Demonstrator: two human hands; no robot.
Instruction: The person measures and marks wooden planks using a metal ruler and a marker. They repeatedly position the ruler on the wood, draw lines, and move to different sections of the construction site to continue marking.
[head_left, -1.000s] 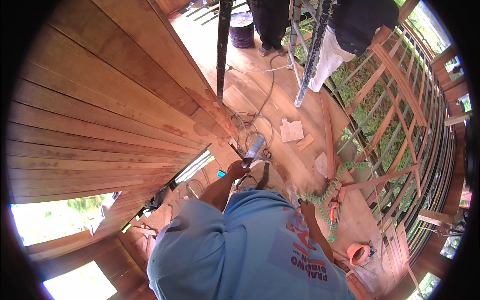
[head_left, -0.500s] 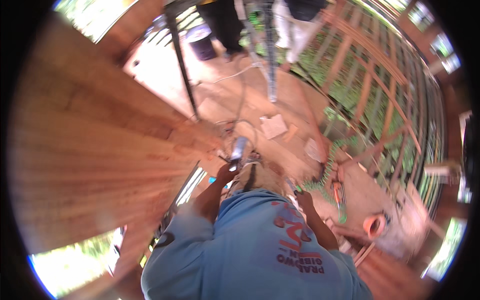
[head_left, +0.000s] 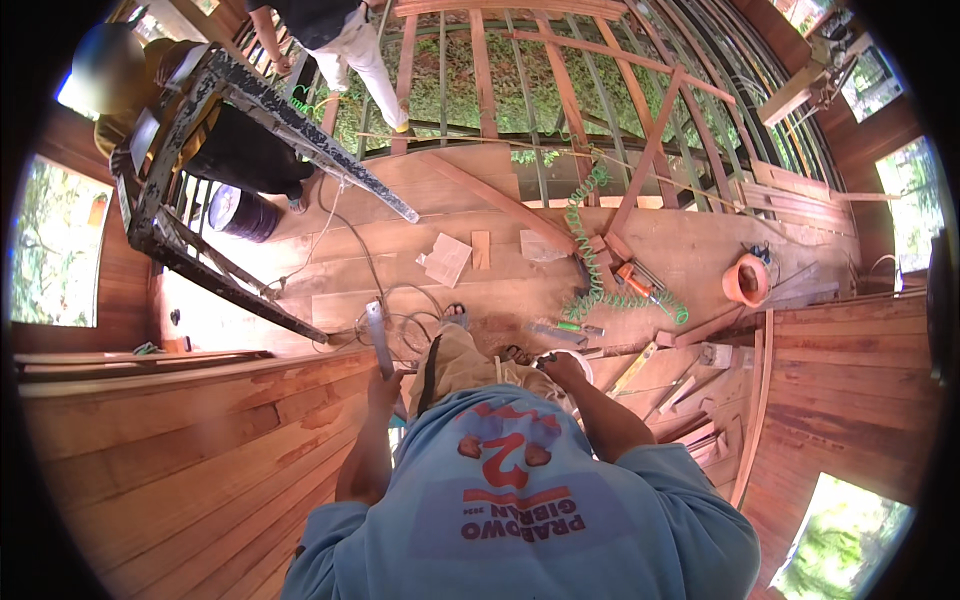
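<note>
My left hand (head_left: 385,382) is closed round a long, narrow grey tool (head_left: 377,335), which points away from me over the floor; its exact kind does not show. A teal patch shows by its near end. My right hand (head_left: 562,368) is by my right knee, over a white, round-edged thing (head_left: 586,372) mostly hidden by hand and arm; its fingers are too small to read. Just beyond lies a green-handled handsaw (head_left: 568,327) on the boards. An orange tool (head_left: 634,278) rests farther right beside a coiled green air hose (head_left: 592,235).
Two people stand at the far left, one beside a scuffed metal frame (head_left: 330,172) and a dark bucket (head_left: 243,214). An orange bucket (head_left: 746,281) stands right. A cable (head_left: 372,262) loops over the floor. Timber slats (head_left: 565,90) bound the far side; plank walls (head_left: 230,430) flank me.
My view has swung round to the right, so the surroundings sit turned leftward. The left hand keeps hold of the grey tool, now farther left in view. Blur has cleared.
</note>
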